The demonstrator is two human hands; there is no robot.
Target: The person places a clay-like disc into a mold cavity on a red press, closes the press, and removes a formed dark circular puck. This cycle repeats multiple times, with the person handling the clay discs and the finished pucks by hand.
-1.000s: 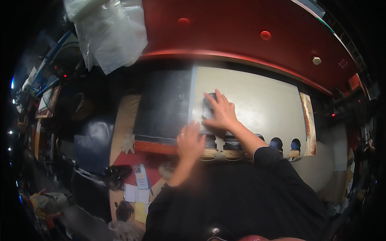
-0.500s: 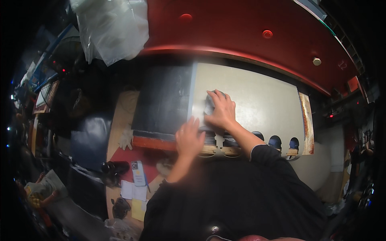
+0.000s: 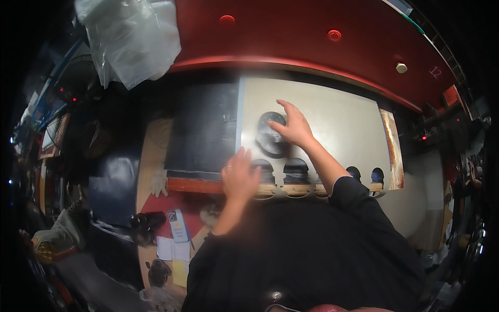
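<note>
A dark, glossy oval piece [image 3: 269,136] lies on the pale plate [image 3: 338,119], near the plate's left edge. My right hand [image 3: 295,125] is open over the piece's right side, thumb across it and fingers spread beyond. Whether the thumb touches the piece, I cannot tell. Slightly blurred, my left hand [image 3: 240,177] is open with its fingers stretched out, by the plate's front left corner. Beside it an arched notch [image 3: 264,170] in the plate's front edge shows dark material inside. I see nothing held in that hand.
A red machine housing [image 3: 301,47] with buttons spans the far side. Clear plastic bags [image 3: 130,41] hang at far left. Left of the plate is a black slab [image 3: 202,130]. A phone [image 3: 178,226], papers [image 3: 173,249] and a pale glove [image 3: 158,182] lie on the left-hand table.
My right hand has opened and shifted right, uncovering more of the dark oval piece, which now lies flat on the plate. My left hand stays near the front corner.
</note>
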